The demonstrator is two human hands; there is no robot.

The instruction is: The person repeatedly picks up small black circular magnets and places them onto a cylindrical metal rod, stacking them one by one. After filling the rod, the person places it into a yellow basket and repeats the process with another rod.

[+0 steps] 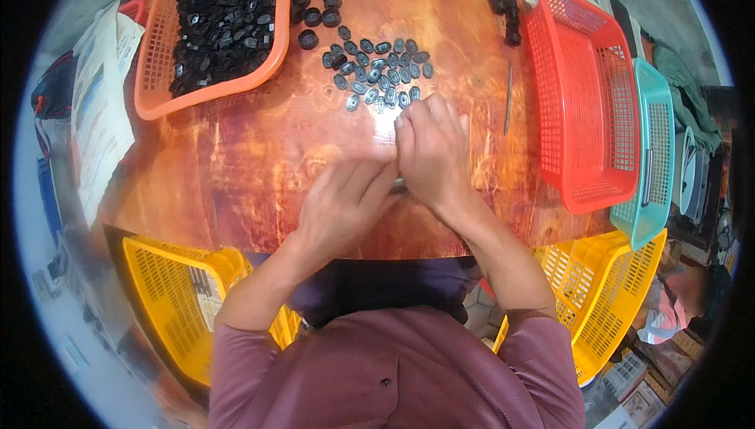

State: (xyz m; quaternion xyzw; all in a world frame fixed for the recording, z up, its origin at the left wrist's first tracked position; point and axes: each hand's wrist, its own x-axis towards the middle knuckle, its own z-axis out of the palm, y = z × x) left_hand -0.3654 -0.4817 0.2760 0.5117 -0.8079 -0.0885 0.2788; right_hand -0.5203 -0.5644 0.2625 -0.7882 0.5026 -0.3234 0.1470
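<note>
My left hand [344, 199] is bent inward over the table, fingers close together and slightly blurred, its tips meeting my right hand. My right hand [431, 154] is closed, its knuckles just below a loose cluster of small black oval plastic pieces [383, 77]. A bit of something small and greyish [399, 185] shows between the two hands; most of it is hidden, so I cannot tell its kind. Several round black caps [312, 16] lie beyond the ovals, beside an orange basket [275, 59] heaped with small black parts [224, 24].
A red plastic basket [550, 99] stands at the right, a teal basket [654, 154] beside it. A thin rod [508, 99] lies on the wooden table [236, 162]. Yellow crates [161, 303] flank me below the table edge. Another person [672, 303] sits at the far right.
</note>
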